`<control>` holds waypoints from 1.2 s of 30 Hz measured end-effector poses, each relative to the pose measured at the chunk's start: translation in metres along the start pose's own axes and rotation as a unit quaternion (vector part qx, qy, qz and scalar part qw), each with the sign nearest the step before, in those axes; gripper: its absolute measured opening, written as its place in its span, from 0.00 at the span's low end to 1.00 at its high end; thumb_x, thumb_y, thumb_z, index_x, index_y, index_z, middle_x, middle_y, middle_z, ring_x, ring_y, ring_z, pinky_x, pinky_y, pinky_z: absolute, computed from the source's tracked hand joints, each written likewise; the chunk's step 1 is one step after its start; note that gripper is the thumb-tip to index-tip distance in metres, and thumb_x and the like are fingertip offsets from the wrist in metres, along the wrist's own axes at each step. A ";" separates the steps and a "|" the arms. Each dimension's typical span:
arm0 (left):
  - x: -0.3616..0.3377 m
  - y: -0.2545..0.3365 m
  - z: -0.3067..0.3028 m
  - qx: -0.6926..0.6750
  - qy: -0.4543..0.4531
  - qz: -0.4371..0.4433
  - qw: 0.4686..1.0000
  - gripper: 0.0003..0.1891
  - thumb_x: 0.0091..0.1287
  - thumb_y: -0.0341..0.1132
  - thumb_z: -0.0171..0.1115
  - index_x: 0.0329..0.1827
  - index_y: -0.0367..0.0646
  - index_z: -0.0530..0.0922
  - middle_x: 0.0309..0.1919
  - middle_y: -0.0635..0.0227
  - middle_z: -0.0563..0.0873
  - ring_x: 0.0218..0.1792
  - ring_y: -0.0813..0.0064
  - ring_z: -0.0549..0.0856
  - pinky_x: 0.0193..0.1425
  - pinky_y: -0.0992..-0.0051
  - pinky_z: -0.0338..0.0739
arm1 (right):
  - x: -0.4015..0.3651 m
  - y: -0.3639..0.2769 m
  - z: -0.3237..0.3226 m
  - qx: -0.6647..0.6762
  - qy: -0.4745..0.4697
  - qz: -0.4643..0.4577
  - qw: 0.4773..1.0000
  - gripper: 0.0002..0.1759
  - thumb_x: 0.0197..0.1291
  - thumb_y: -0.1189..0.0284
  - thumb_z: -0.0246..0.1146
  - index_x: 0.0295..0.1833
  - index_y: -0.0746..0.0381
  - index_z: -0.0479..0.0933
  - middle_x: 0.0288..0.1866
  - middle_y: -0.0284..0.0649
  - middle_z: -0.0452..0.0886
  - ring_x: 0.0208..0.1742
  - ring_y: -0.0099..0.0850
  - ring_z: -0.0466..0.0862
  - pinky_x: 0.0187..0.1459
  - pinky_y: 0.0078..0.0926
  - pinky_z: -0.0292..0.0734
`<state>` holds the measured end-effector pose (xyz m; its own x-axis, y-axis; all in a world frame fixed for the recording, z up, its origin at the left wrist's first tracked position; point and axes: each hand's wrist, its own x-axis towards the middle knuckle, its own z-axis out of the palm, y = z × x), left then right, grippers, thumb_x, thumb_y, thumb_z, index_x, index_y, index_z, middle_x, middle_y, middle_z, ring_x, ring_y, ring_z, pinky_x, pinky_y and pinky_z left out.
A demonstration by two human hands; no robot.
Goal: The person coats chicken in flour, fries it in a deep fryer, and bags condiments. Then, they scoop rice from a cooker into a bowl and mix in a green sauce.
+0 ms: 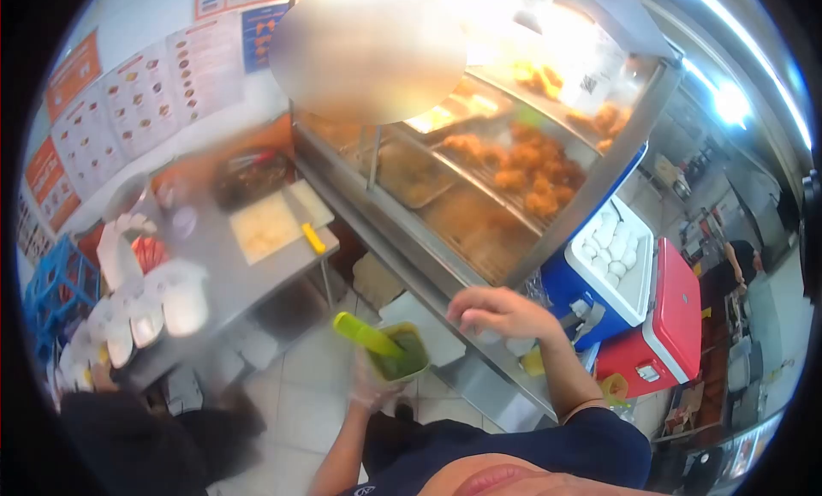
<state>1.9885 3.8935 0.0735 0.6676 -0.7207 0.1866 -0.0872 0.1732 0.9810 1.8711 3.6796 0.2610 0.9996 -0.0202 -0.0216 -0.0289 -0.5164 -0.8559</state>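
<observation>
Low in front of my body, my left hand (370, 383) is wrapped around the side of a yellowish container (401, 376) of green sauce. A lime-green utensil (366, 333) stands tilted in the sauce, its handle toward the left and its working end sunk out of sight. My right hand (503, 313) hovers by the edge of the metal counter (479, 325), its fingers curled downward. Something small and whitish shows under those fingers, too blurred to name. Beyond the counter, a glass-fronted display case (514, 277) holds several pieces of fried food (535, 166).
A blue cooler (569, 282) with white wrapped bundles and a red cooler (664, 316) stand at right. On the left table (227, 295) are a cutting board (261, 230), a yellow-handled knife (313, 237) and white containers (184, 312). A dark-clothed person (128, 436) is at lower left.
</observation>
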 end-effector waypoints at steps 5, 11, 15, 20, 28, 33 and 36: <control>0.050 -0.049 -0.067 0.035 -0.047 -0.098 0.994 0.42 0.39 0.34 0.79 0.60 0.44 0.68 0.51 0.65 0.77 0.52 0.69 0.77 0.57 0.70 0.73 | 0.051 -0.068 -0.032 0.068 0.316 -0.046 0.945 0.33 0.66 0.74 0.52 0.74 0.58 0.48 0.44 0.44 0.81 0.33 0.22 0.79 0.33 0.17 0.74; 0.124 -0.024 -0.133 0.054 -0.133 -0.081 0.986 0.39 0.41 0.34 0.79 0.59 0.43 0.69 0.51 0.64 0.77 0.51 0.69 0.78 0.57 0.71 0.73 | 0.131 -0.111 -0.049 0.012 0.459 -0.154 0.875 0.41 0.66 0.76 0.51 0.76 0.54 0.33 0.41 0.44 0.82 0.25 0.20 0.77 0.28 0.14 0.71; 0.173 -0.010 -0.159 0.038 -0.144 -0.021 0.989 0.37 0.44 0.32 0.77 0.60 0.42 0.68 0.52 0.64 0.78 0.51 0.70 0.79 0.56 0.71 0.73 | 0.176 -0.112 -0.049 0.008 0.492 -0.171 0.854 0.42 0.66 0.72 0.52 0.76 0.55 0.33 0.37 0.43 0.82 0.23 0.21 0.77 0.25 0.13 0.70; 0.205 -0.027 -0.170 -0.062 -0.144 -0.055 0.986 0.35 0.46 0.29 0.75 0.59 0.41 0.69 0.51 0.64 0.78 0.51 0.70 0.78 0.56 0.71 0.74 | 0.209 -0.061 -0.029 0.062 0.429 -0.071 0.898 0.41 0.67 0.75 0.50 0.76 0.51 0.32 0.34 0.40 0.81 0.23 0.20 0.76 0.27 0.14 0.72; 0.234 -0.100 -0.182 -0.025 -0.160 -0.063 0.985 0.36 0.44 0.30 0.75 0.59 0.40 0.69 0.50 0.64 0.78 0.51 0.68 0.79 0.56 0.69 0.74 | 0.046 0.298 0.260 0.136 -0.073 0.418 0.895 0.39 0.66 0.45 0.46 0.73 0.60 0.54 0.73 0.49 0.57 0.74 0.38 0.56 0.72 0.32 0.49; 0.257 -0.082 -0.180 -0.019 -0.251 -0.097 0.963 0.37 0.42 0.29 0.75 0.59 0.41 0.69 0.50 0.64 0.79 0.50 0.68 0.79 0.55 0.69 0.75 | -0.146 0.337 0.439 0.474 0.176 0.615 0.605 0.41 0.62 0.40 0.46 0.70 0.59 0.61 0.67 0.42 0.69 0.65 0.35 0.70 0.67 0.35 0.59; 0.270 -0.054 -0.164 -0.077 -0.264 -0.095 0.957 0.37 0.42 0.28 0.75 0.60 0.42 0.69 0.51 0.65 0.79 0.51 0.69 0.79 0.56 0.69 0.74 | -0.154 0.287 0.453 0.487 0.183 0.663 0.538 0.40 0.62 0.41 0.48 0.70 0.59 0.61 0.66 0.42 0.70 0.64 0.35 0.71 0.65 0.36 0.61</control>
<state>2.2952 3.7996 0.0626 0.1908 -0.9806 0.0458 0.1353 0.0725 0.9882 1.7114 3.9225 -0.2155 0.0309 -0.0777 -0.9965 -0.5194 0.8505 -0.0824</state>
